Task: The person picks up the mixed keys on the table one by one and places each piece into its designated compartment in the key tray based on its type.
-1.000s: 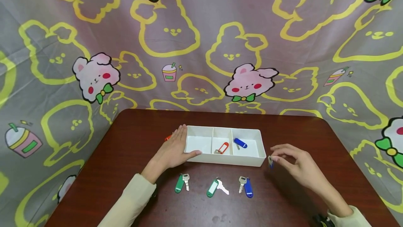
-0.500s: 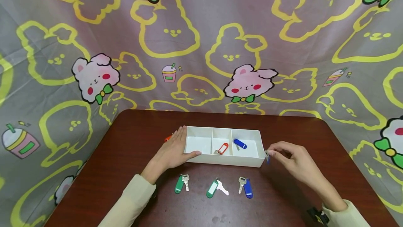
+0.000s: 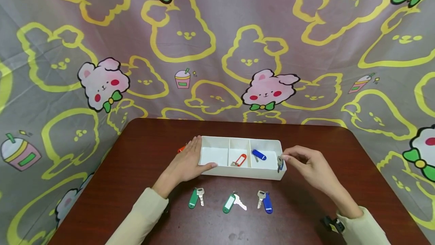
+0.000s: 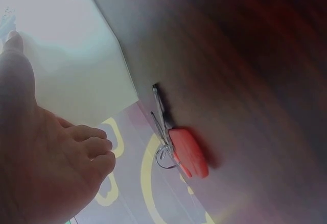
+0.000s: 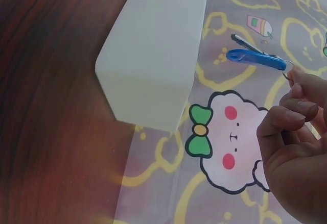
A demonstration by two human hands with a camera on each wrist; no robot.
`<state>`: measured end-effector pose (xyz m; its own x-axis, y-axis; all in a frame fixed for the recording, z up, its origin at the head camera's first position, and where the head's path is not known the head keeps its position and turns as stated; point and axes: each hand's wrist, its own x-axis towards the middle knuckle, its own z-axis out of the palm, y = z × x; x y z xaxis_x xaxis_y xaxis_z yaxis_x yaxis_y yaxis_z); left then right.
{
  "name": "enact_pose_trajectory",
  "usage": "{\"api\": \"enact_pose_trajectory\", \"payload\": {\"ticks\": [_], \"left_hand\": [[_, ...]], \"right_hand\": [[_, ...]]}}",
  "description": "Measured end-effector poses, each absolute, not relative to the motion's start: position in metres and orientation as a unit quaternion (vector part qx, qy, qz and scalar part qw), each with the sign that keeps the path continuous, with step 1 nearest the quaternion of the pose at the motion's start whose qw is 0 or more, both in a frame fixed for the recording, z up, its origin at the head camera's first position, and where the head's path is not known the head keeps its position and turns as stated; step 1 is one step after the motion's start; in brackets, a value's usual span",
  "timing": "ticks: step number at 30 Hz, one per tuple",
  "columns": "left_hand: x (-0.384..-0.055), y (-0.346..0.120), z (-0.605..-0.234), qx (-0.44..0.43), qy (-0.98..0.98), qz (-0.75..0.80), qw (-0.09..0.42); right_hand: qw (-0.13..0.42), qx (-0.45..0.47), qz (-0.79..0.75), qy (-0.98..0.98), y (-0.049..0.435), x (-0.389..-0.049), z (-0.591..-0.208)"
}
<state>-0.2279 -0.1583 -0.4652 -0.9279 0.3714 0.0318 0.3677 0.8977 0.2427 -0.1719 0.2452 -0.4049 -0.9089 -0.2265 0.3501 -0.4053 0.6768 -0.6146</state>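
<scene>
My right hand (image 3: 307,164) pinches the ring of a key with a blue tag (image 3: 280,164), which dangles at the right end of a white three-compartment tray (image 3: 238,172). In the right wrist view the blue tag (image 5: 255,58) and its key hang from the fingertips, above the tray's rim. My left hand (image 3: 188,161) rests straight-fingered along the tray's left end, thumb over the front wall. Inside the tray, a key with a red tag (image 3: 241,160) lies in the middle compartment and one with a blue tag (image 3: 259,154) in the right compartment.
In front of the tray lie keys with a green tag (image 3: 193,199), another green tag (image 3: 229,204) and a blue tag (image 3: 268,203). A key with a red tag (image 4: 188,152) lies left of the tray, partly behind the left hand. A patterned cloth (image 3: 217,48) hangs behind the table.
My right hand has moved left and slightly up, bringing the blue-tagged key from beside the tray to its right end. The left hand has stayed in place.
</scene>
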Motion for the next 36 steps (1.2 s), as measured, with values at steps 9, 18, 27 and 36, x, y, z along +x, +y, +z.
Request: {"api": "enact_pose_trajectory", "payload": {"ticks": [9,18,27,36], "left_hand": [[-0.230,-0.158,-0.466,0.191,0.974,0.122,0.010],[-0.231,-0.159,-0.467,0.188,0.975,0.116,0.019],[-0.230,-0.157,-0.465,0.184,0.976,0.115,0.023],[-0.229,-0.158,-0.465,0.190,0.976,0.109,0.011]], "right_hand": [[0.107,0.157,0.403,-0.895,0.239,-0.181,-0.405],[0.098,0.161,0.452,-0.872,0.232,-0.188,-0.405],[0.086,0.155,0.470,-0.864,0.226,-0.194,-0.405],[0.079,0.158,0.462,-0.869,0.220,-0.204,-0.399]]}}
